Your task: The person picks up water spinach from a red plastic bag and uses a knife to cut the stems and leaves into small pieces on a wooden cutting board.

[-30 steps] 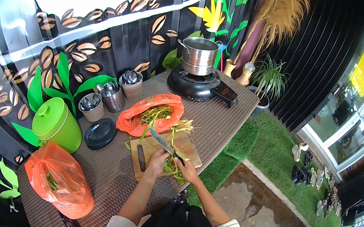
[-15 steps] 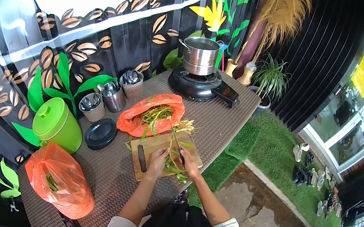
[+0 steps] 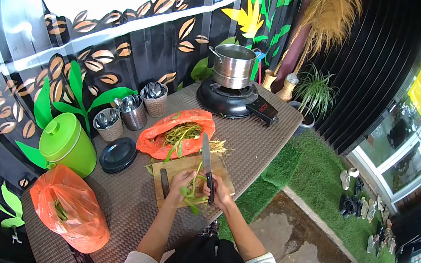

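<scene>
A knife (image 3: 207, 155) with a black handle is in my right hand (image 3: 220, 192), its blade pointing up and away from me. My left hand (image 3: 180, 184) is closed on green leafy stems (image 3: 191, 195), which hang down between my two hands. Both hands are over a wooden cutting board (image 3: 178, 167) with a dark slot at its left. Just beyond the board lies an open orange bag (image 3: 152, 140) with more green stems inside, and pale root ends stick out at its right.
On the brown table (image 3: 131, 206) stand a steel pot (image 3: 232, 69) on a black stove (image 3: 222, 103), cutlery cups (image 3: 133, 116), black plates (image 3: 118, 154), a green lidded container (image 3: 71, 145) and a full orange bag (image 3: 69, 211) at the left.
The knife blade has turned more upright and shows its flat side. My right hand has shifted slightly, and the stems between the hands have moved a little lower and left.
</scene>
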Tool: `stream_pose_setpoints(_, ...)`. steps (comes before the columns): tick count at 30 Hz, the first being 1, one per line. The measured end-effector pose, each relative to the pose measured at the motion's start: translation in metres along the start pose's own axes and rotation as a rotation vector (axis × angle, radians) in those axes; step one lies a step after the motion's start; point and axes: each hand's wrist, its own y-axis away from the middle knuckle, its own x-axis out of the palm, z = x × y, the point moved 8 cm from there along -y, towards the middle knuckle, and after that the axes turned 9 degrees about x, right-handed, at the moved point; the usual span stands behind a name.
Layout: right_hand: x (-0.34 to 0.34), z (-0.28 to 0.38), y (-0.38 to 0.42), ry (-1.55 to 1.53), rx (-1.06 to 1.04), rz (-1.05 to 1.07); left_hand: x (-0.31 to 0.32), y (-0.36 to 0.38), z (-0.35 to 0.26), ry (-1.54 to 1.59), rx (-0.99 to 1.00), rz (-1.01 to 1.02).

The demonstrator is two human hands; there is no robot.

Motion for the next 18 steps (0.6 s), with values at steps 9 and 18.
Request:
stream_pose_setpoints(9, 0.012, 0.0, -0.008, -0.436, -0.127, 0.165, 0.014, 0.0, 0.002, -0.035, 0.012, 0.162)
stream_pose_setpoints(18, 0.001, 0.006, 0.002, -0.033, -0.091, -0.18, 0.005, -0.013, 0.011, -0.086, 0.179, 0.065)
